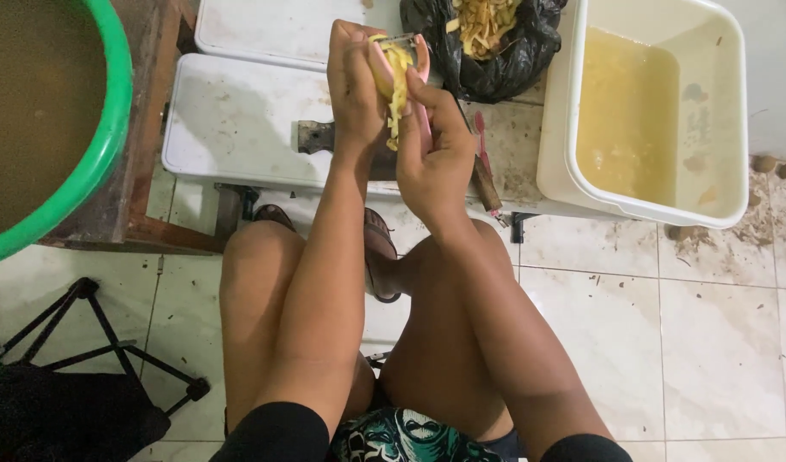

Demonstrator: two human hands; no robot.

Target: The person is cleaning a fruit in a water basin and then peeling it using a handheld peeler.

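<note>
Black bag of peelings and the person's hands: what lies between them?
Nothing: in the head view, the black bag sits right behind the right hand with the pink peeler; the left hand holds the yellow peeled piece.

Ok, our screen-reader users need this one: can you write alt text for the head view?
Seen from above, a seated person's left hand holds a yellow peeled tuber while the right hand draws a pink peeler along it. Ahead sit a black bag of peelings and a white tub of yellowish water.
</note>
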